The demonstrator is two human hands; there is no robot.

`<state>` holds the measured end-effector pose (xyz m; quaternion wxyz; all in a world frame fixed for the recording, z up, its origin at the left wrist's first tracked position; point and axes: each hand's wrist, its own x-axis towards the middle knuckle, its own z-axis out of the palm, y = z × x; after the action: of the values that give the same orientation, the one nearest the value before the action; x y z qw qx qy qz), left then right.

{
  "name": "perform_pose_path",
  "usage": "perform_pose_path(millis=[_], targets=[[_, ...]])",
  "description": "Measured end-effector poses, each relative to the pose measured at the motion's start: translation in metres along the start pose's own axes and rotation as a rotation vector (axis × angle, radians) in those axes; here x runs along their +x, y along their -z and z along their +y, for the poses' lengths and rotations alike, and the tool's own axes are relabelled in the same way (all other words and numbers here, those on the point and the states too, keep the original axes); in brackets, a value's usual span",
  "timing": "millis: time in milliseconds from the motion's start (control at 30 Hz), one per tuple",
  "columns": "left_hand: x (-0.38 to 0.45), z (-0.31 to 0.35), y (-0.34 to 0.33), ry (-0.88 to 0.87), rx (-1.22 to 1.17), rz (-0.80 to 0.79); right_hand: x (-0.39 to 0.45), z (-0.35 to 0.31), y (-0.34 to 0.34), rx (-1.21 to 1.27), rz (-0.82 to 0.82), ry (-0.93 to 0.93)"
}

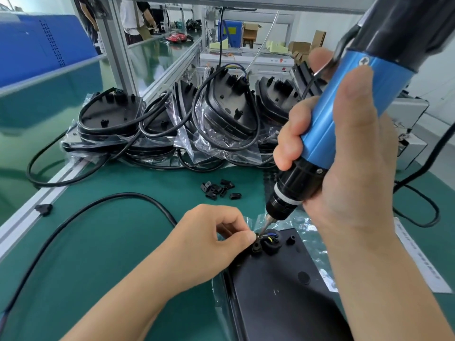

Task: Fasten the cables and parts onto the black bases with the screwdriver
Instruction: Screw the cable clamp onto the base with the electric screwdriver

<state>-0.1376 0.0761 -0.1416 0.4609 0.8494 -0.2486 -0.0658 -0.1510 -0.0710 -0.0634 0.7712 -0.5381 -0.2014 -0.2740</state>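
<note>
Black base (275, 286) in clear film under my hands, left hand (209, 242) pinching its cable clamp (256, 246), right hand (344, 153) fisted round the tilted blue screwdriver (344, 114).

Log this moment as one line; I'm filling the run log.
left hand pinches clamp | right hand grips screwdriver | bit at clamp on black base

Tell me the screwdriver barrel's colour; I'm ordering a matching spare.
Bright metallic blue on the screwdriver barrel, with black ends; seen in the head view.
</note>
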Motion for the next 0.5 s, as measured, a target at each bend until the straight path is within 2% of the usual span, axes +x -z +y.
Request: perform_pose_path(millis=[500], targets=[[0.0037, 0.0027, -0.0024, 0.019, -0.029, -0.03, -0.0029, 0.0016, -0.0012, -0.06, -0.067, 0.015]])
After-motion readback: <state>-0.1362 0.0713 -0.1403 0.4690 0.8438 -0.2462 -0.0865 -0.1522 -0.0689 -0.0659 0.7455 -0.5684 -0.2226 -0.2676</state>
